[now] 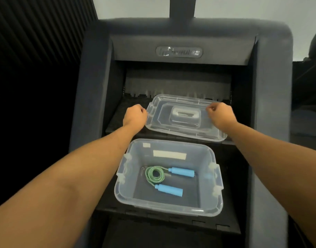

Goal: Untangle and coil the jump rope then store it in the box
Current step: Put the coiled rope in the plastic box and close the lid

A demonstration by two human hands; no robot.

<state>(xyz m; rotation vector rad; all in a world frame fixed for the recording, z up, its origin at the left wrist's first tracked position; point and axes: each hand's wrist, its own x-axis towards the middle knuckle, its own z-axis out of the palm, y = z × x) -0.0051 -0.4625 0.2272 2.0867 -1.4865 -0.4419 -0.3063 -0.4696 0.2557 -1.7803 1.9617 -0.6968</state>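
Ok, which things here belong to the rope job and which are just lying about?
Job: jump rope, coiled in the box; lid, held by left hand and right hand.
Lying about: dark padded unit, logo plate.

L hand [134, 114] & R hand [220, 114] grip lid [171, 130] ends; coiled jump rope [170, 189] in open box [171, 211].

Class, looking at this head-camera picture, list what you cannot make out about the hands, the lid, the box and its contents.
- Head view: left hand and right hand fingertips, curled behind the knuckles; their grip on the clear plastic lid is hidden.
- White label on the clear plastic box: text too small.
- Silver badge on the dark cabinet: blurred.
- Green coiled jump rope: knots too small to judge.
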